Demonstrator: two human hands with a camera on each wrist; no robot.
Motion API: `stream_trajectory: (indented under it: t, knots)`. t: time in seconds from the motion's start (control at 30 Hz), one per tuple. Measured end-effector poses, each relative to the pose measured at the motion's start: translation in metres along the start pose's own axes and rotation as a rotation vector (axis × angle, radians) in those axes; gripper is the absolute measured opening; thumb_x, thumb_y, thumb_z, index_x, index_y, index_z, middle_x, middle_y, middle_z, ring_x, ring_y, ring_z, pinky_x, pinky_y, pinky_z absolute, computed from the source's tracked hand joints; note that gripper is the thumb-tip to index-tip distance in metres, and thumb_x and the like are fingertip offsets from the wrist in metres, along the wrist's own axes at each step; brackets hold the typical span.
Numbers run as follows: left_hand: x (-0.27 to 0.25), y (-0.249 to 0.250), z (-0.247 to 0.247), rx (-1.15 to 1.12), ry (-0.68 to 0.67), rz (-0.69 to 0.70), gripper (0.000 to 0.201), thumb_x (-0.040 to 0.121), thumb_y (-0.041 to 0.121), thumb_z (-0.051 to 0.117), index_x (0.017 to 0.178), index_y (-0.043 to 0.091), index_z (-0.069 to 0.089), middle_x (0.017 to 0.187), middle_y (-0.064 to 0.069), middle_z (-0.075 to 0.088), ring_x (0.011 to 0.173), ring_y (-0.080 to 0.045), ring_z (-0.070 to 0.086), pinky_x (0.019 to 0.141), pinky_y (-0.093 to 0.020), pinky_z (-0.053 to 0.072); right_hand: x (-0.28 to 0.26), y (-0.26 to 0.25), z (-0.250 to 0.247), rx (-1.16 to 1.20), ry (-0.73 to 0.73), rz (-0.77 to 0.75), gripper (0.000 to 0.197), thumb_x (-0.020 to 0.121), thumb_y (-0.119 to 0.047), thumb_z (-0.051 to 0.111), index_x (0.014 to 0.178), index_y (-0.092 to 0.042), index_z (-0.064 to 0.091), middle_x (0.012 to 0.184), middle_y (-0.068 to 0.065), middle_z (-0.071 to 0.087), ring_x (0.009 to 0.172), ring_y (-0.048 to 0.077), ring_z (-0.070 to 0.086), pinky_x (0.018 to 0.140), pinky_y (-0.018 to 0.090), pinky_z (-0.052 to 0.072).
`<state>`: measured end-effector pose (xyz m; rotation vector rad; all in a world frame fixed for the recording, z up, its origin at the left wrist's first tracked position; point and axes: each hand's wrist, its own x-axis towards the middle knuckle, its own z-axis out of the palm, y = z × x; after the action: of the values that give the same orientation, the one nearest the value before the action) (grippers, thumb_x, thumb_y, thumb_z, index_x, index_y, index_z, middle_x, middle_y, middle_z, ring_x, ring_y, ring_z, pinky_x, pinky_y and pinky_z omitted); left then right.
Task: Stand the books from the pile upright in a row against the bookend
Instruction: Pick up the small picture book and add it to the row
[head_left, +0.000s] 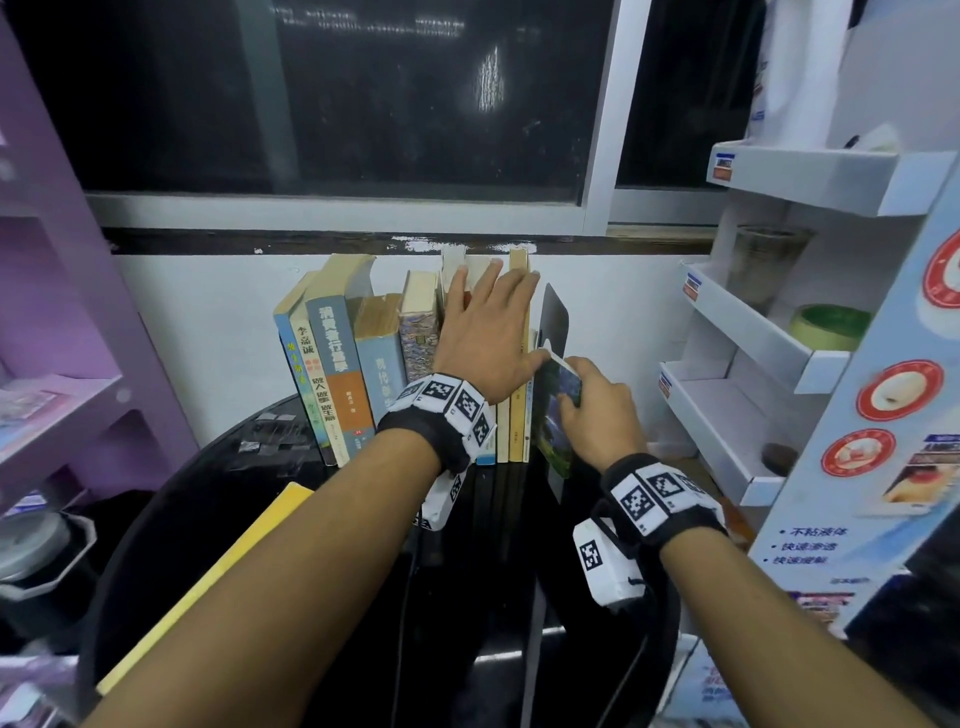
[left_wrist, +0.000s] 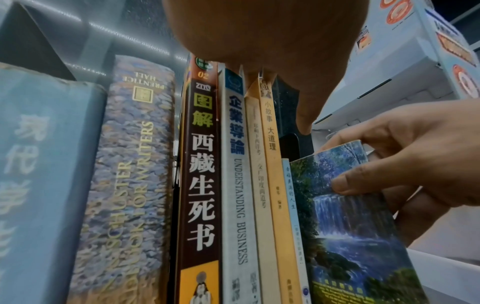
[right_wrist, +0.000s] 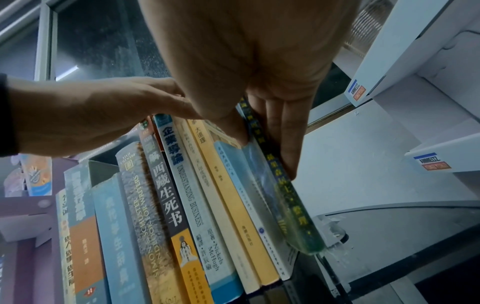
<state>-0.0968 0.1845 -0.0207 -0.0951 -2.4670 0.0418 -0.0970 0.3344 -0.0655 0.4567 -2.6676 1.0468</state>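
Observation:
A row of upright books (head_left: 363, 358) stands on the round black table (head_left: 493, 582), ending at a black bookend (head_left: 555, 317) on the right. My left hand (head_left: 485, 327) lies flat with its fingers spread over the tops of the right-hand books. My right hand (head_left: 589, 400) grips a small book with a waterfall cover (head_left: 556, 415), thumb on the cover (left_wrist: 350, 226) and fingers along the other side of its spine (right_wrist: 285, 195). This book leans at the row's right end, beside a thin pale-blue book (left_wrist: 292, 205) and next to the bookend. A yellow book (head_left: 208, 582) lies flat at the table's left front.
A white cardboard display rack (head_left: 753, 338) stands close on the right, with a roll of tape (head_left: 828, 325) on one shelf. A purple shelf unit (head_left: 52, 312) stands on the left. Behind the books are a white wall and a dark window.

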Motion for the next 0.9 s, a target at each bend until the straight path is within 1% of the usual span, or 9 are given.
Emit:
stream_trajectory:
  t: [0.1,0.17,0.23,0.33,0.47,0.63,0.7,0.8,0.9]
  knots:
    - [0.0,-0.004,0.006,0.015,0.045,0.003,0.08,0.083,0.055,0.059,0.148,0.021,0.027,0.153,0.001,0.033,0.144,-0.02,0.025,0.119,-0.046,0.007,0.004,0.0,0.006,0.011,-0.007,-0.016,0.034,0.097,-0.016,0.051,0.131,-0.016,0.049,0.105,0.015,0.065,0.097,0.032,0.063,0.085,0.035,0.05]
    - [-0.001,-0.008,0.009,0.034,0.066,0.009,0.08,0.081,0.053,0.062,0.147,0.022,0.029,0.152,0.002,0.034,0.139,-0.019,0.031,0.118,-0.045,0.01,0.008,0.001,0.012,0.021,-0.01,-0.023,0.037,0.096,-0.015,0.051,0.133,-0.017,0.049,0.106,0.016,0.065,0.098,0.034,0.063,0.087,0.039,0.05]
    - [-0.002,-0.012,0.011,0.048,0.072,0.014,0.082,0.08,0.052,0.064,0.148,0.021,0.029,0.151,0.003,0.034,0.138,-0.019,0.034,0.117,-0.044,0.011,0.011,0.002,0.017,0.033,-0.022,-0.038,0.039,0.096,-0.015,0.052,0.134,-0.018,0.048,0.107,0.018,0.066,0.099,0.035,0.063,0.089,0.041,0.052]
    - [-0.002,-0.017,0.012,0.055,0.081,0.013,0.083,0.079,0.053,0.066,0.146,0.022,0.03,0.149,0.003,0.037,0.136,-0.019,0.037,0.116,-0.043,0.012,0.015,0.005,0.022,0.058,-0.057,-0.044,0.045,0.095,-0.015,0.055,0.138,-0.021,0.045,0.11,0.018,0.065,0.102,0.033,0.062,0.09,0.039,0.05]
    - [-0.002,-0.021,0.012,0.044,0.104,0.006,0.082,0.076,0.054,0.07,0.143,0.023,0.035,0.143,0.002,0.042,0.131,-0.019,0.041,0.115,-0.041,0.013,0.024,0.011,0.029,0.085,-0.129,-0.055,0.053,0.094,-0.016,0.059,0.142,-0.025,0.04,0.115,0.014,0.065,0.1,0.027,0.066,0.09,0.036,0.054]
    - [0.0,-0.021,0.011,-0.002,0.104,-0.006,0.081,0.074,0.053,0.073,0.141,0.025,0.038,0.14,0.002,0.044,0.131,-0.019,0.04,0.114,-0.039,0.01,0.033,0.017,0.031,0.087,-0.228,-0.073,0.062,0.094,-0.015,0.059,0.147,-0.029,0.031,0.123,0.009,0.063,0.105,0.023,0.065,0.088,0.033,0.053]
    - [0.0,-0.021,0.013,-0.016,0.11,-0.011,0.081,0.072,0.052,0.075,0.14,0.025,0.039,0.138,0.002,0.045,0.13,-0.019,0.042,0.113,-0.039,0.01,0.034,0.018,0.031,0.081,-0.242,-0.092,0.062,0.094,-0.015,0.059,0.147,-0.029,0.03,0.123,0.009,0.064,0.1,0.021,0.066,0.085,0.029,0.053]
    - [0.0,-0.021,0.014,-0.025,0.125,-0.013,0.082,0.07,0.053,0.076,0.139,0.025,0.041,0.136,0.003,0.047,0.127,-0.019,0.044,0.112,-0.038,0.012,0.037,0.018,0.031,0.059,-0.241,-0.103,0.067,0.094,-0.014,0.06,0.15,-0.029,0.027,0.119,0.01,0.065,0.088,0.016,0.063,0.081,0.024,0.052]
    - [-0.001,-0.021,0.015,-0.027,0.128,-0.007,0.085,0.071,0.055,0.074,0.141,0.022,0.039,0.138,0.002,0.047,0.128,-0.019,0.044,0.113,-0.039,0.012,0.037,0.018,0.03,0.024,-0.278,-0.121,0.075,0.091,-0.011,0.064,0.151,-0.029,0.023,0.121,0.009,0.064,0.089,0.013,0.062,0.083,0.025,0.052]
